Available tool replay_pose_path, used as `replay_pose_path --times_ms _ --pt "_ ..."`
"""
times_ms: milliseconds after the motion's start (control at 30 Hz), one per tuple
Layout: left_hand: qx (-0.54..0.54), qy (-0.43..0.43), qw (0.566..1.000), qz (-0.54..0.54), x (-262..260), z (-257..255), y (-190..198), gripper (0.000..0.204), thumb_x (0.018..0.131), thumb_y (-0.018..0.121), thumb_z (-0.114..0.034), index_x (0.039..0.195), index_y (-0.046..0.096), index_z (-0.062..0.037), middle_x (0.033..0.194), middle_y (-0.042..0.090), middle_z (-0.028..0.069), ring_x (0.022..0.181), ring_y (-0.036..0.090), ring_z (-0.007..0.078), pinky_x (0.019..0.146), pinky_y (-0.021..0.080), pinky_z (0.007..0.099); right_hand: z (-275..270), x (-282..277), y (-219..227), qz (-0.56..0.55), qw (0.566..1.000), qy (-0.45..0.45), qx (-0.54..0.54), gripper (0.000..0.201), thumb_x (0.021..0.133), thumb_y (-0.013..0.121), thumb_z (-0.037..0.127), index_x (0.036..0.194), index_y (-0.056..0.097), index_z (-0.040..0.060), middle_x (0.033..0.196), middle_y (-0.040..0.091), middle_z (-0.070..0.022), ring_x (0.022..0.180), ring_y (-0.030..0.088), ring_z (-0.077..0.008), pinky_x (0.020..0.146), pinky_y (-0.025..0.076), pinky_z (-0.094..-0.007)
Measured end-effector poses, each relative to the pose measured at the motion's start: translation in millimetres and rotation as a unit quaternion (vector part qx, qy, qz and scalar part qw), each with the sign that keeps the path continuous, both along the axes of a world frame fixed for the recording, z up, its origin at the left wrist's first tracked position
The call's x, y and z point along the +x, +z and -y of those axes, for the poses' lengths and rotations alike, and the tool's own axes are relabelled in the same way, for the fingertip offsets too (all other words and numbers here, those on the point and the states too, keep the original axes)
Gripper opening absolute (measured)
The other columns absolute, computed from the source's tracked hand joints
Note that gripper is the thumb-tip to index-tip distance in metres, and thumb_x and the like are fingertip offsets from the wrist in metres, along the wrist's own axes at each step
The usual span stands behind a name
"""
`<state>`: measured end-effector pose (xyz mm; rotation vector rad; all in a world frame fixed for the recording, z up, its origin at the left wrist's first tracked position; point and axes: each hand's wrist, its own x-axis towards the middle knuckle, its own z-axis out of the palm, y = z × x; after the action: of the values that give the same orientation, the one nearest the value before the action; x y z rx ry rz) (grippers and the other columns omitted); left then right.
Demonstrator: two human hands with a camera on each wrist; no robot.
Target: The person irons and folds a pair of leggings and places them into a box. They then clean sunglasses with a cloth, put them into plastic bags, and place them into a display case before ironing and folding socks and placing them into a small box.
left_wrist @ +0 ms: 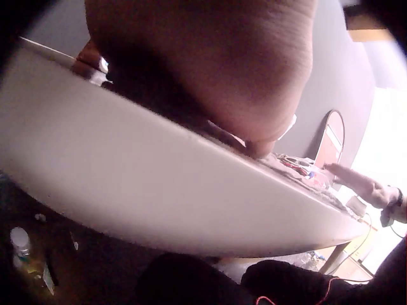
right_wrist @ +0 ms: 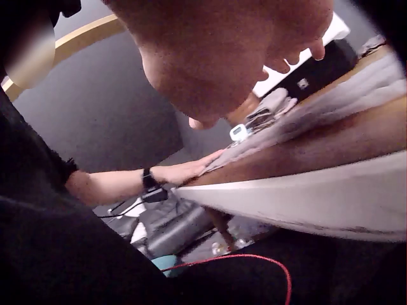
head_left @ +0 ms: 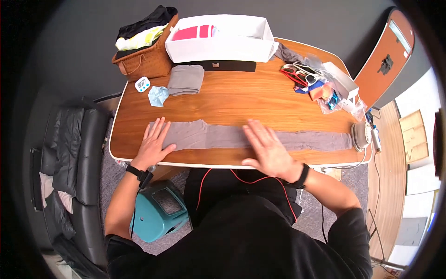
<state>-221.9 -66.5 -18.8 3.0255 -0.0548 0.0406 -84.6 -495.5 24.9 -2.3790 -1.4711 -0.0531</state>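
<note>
A long strip of grey-purple cloth (head_left: 223, 136) lies flat along the table's near side in the head view. At its left end rests the left hand (head_left: 152, 143), fingers straight and spread, thumb toward the right. Over the middle of the cloth is the right hand (head_left: 268, 151), its fingers extended and nothing gripped. In the right wrist view the right hand (right_wrist: 235, 57) appears slightly above the cloth (right_wrist: 305, 114), while the left hand (right_wrist: 184, 171) lies at the far end. The left wrist view shows the left hand (left_wrist: 216, 70) at the table edge.
Behind the cloth are folded grey cloth (head_left: 186, 79), a blue crumpled piece (head_left: 158, 96), a timer (head_left: 142, 84), a wicker basket of clothes (head_left: 144, 63) and a white box (head_left: 218, 49). Glasses and plastic bags (head_left: 309, 79) lie at right, near a corded white device (head_left: 360, 136).
</note>
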Motion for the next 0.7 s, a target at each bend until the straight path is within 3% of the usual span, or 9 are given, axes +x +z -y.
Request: replay_pose_path --times_ms 167,300,367,467,567,600,633,700 --pt "-0.015 -0.006 1.000 0.024 2 26 24 0.088 0.098 0.070 -0.045 0.168 0.033 -0.0052 0.176 0.026 0.0201 0.165 0.020 0.0377 0.132 0.016 0.0568 64 6 -22 0.015 0.993 -0.117 -0.017 0.103 0.093 0.071 0.062 0.166 0.033 -0.0012 0.172 0.027 -0.0310 0.159 0.028 -0.0482 0.126 0.028 -0.0628" --pt "0.016 0.017 0.999 -0.027 -5 37 14 0.092 0.095 0.072 -0.037 0.170 0.029 -0.0056 0.179 0.020 0.0188 0.166 0.015 0.0396 0.132 0.013 0.0591 110 2 -50 0.024 0.984 -0.169 -0.048 0.102 0.094 0.064 0.070 0.167 0.034 0.0055 0.173 0.025 -0.0303 0.161 0.026 -0.0468 0.128 0.023 -0.0641" --pt "-0.003 0.026 0.999 -0.042 -4 26 9 0.091 0.093 0.071 -0.022 0.170 0.027 -0.0059 0.180 0.017 0.0173 0.166 0.013 0.0382 0.133 0.009 0.0559 116 2 -45 0.028 0.982 -0.181 -0.053 0.101 0.095 0.062 0.072 0.167 0.034 0.0064 0.173 0.025 -0.0304 0.161 0.026 -0.0468 0.128 0.022 -0.0640" --pt "-0.003 0.019 0.999 -0.048 -8 8 4 0.091 0.095 0.068 -0.022 0.172 0.023 -0.0055 0.181 0.014 0.0167 0.167 0.011 0.0374 0.134 0.005 0.0558 133 9 -27 0.024 0.987 -0.158 -0.014 0.100 0.096 0.059 0.073 0.167 0.035 0.0070 0.173 0.025 -0.0303 0.160 0.027 -0.0464 0.128 0.022 -0.0644" --pt "-0.002 0.017 0.998 -0.061 -11 -1 11 0.090 0.096 0.066 -0.024 0.172 0.022 -0.0057 0.181 0.015 0.0171 0.167 0.011 0.0375 0.134 0.005 0.0552 178 34 -31 0.045 0.966 -0.254 -0.026 0.100 0.097 0.056 0.075 0.167 0.035 0.0073 0.173 0.028 -0.0277 0.160 0.028 -0.0452 0.128 0.022 -0.0639" --pt "0.000 0.013 0.998 -0.059 -12 -7 9 0.088 0.099 0.063 -0.034 0.172 0.023 -0.0065 0.181 0.016 0.0166 0.167 0.010 0.0371 0.134 0.004 0.0552 196 42 -46 0.035 0.958 -0.279 -0.049 0.100 0.096 0.055 0.076 0.167 0.035 0.0076 0.172 0.029 -0.0278 0.160 0.028 -0.0452 0.128 0.022 -0.0637" --pt "0.000 0.008 0.998 -0.056 -12 -10 7 0.088 0.099 0.063 -0.034 0.172 0.023 -0.0065 0.181 0.016 0.0166 0.167 0.010 0.0371 0.134 0.004 0.0552 208 46 -49 0.024 0.950 -0.302 -0.070 0.101 0.096 0.055 0.077 0.167 0.036 0.0079 0.172 0.029 -0.0280 0.160 0.028 -0.0452 0.128 0.022 -0.0636" --pt "0.014 0.028 0.998 -0.064 -13 -16 5 0.096 0.088 0.067 -0.019 0.172 0.023 -0.0086 0.181 0.016 0.0151 0.167 0.011 0.0353 0.135 0.006 0.0556 226 48 -49 0.044 0.952 -0.292 -0.083 0.101 0.097 0.053 0.078 0.167 0.036 0.0076 0.172 0.029 -0.0285 0.160 0.028 -0.0449 0.128 0.023 -0.0631"
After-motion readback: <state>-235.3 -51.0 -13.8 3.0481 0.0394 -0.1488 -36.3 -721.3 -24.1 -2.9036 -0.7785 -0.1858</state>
